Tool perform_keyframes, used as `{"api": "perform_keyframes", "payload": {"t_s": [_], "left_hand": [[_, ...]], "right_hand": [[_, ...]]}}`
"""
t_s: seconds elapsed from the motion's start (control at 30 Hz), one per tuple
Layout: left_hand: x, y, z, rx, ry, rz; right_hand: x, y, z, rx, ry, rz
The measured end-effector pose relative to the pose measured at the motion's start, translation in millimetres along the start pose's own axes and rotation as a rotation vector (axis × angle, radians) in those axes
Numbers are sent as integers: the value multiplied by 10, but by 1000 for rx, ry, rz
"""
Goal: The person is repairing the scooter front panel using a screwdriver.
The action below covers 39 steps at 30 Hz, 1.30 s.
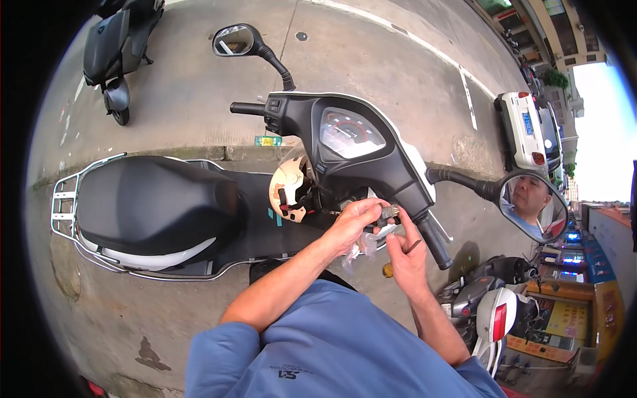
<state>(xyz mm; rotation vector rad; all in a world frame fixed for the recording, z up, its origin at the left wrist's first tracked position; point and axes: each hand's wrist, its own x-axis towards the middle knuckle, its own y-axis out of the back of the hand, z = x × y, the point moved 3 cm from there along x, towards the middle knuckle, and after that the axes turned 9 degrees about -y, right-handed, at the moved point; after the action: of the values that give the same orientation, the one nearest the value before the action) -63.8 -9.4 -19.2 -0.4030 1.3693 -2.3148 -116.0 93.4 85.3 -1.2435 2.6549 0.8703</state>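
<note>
The person's left grip (353, 223) pinches a small grey part (387, 215) at its fingertips; the right grip (407, 257) holds its other side. A cream helmet (285, 186) sits left of both.

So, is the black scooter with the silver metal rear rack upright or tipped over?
Upright: the scooter shows its long black padded seat and flat black footboard facing up.

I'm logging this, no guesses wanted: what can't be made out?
In the head view:
Small grey part: full shape, partly covered by the left hand.
Thin dark thing at the right hand: too small to identify.
Helmet: right edge, behind handlebar cover.
Dark scooter: far end, cut off by upper edge.
</note>
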Motion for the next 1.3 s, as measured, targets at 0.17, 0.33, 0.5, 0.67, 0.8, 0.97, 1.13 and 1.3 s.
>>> {"api": "perform_keyframes", "payload": {"t_s": [0.17,0.33,0.5,0.67,0.8,0.97,1.13,1.3], "left_hand": [[-37,-22,-29,31,-33,24],[-111,-160,96,129,-82,62],[-136,-222,266,310,-99,-19],[-63,-277,382,603,-192,-191],[-7,-238,370,574,-163,-214],[-2,-258,358,476,-70,-142],[-4,-251,287,424,-107,-117],[8,-264,262,428,-124,-114]], "right_hand": [[-39,-48,-90,109,-115,-33],[-45,-35,-40,115,-107,-34],[-43,-37,-15,187,-119,-29],[-26,17,86,264,-135,-64],[-8,34,55,245,-112,-65],[-26,29,-18,15,35,53],[-43,6,-58,116,11,59],[-11,29,-70,111,-2,34]]}}
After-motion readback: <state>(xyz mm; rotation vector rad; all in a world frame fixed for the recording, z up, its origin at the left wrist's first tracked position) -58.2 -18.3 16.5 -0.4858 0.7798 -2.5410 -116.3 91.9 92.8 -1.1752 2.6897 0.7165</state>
